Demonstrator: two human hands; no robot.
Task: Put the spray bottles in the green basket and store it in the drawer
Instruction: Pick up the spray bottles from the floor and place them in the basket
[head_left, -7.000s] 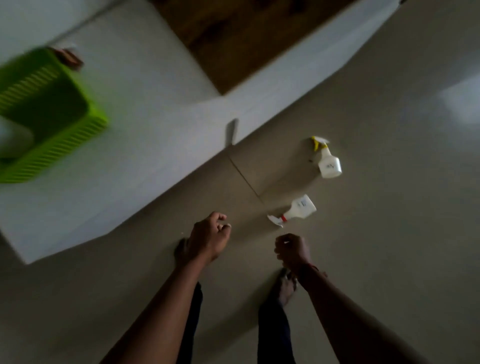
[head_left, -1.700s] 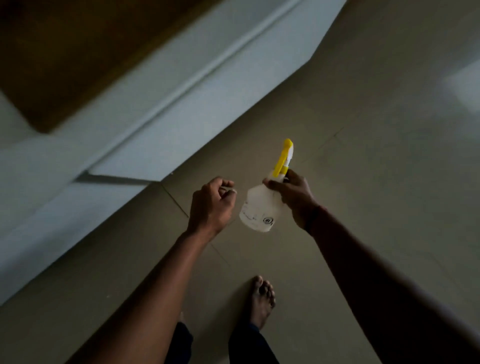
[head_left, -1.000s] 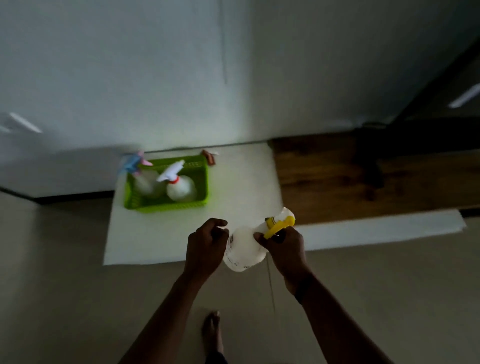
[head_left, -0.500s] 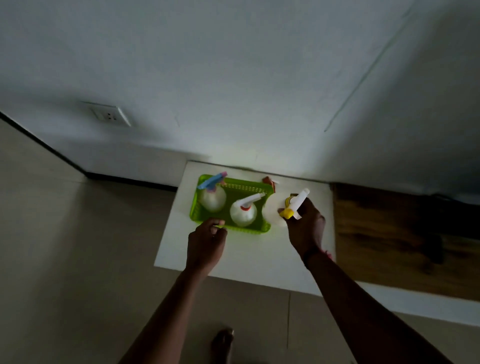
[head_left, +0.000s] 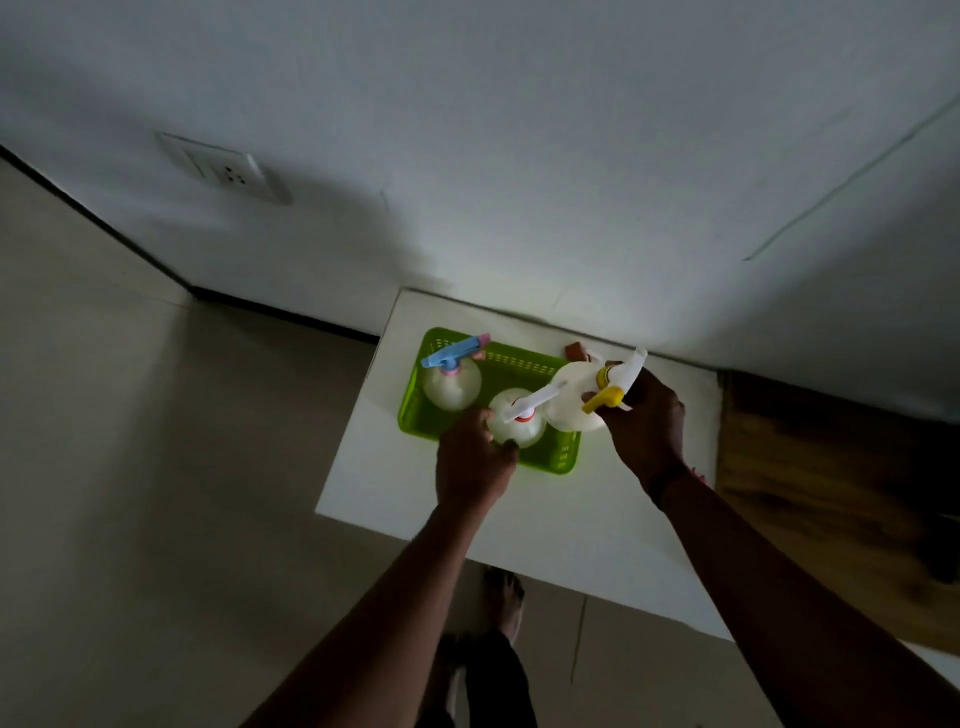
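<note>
A green basket (head_left: 551, 459) is seen on the white desk (head_left: 571, 525), close to the wall (head_left: 519, 156). Two spray bottles are stood upright inside it: one with a blue trigger head (head_left: 451, 382) in the far left part, and one with a red collar and white trigger head (head_left: 517, 421) in the near middle. A third spray bottle, with a yellow trigger (head_left: 576, 397), is held at the right end of the basket, its body over the basket's right part; whether it is already resting on the basket floor cannot be told. It is gripped around the neck and trigger by the right hand (head_left: 647, 423), whose fingers are closed on it. The left hand (head_left: 472, 462) is placed at the near rim of the basket, its fingers curled against the red-collared bottle; whether that bottle or the rim is actually grasped cannot be told. A small brown object (head_left: 575, 351) is lying on the desk just beyond the basket's far right corner. A wall socket (head_left: 228, 174) is mounted on the wall to the left. A wooden surface (head_left: 831, 493) is seen to the right of the desk, and a bare foot (head_left: 504, 597) is visible on the floor (head_left: 130, 467) below.
</note>
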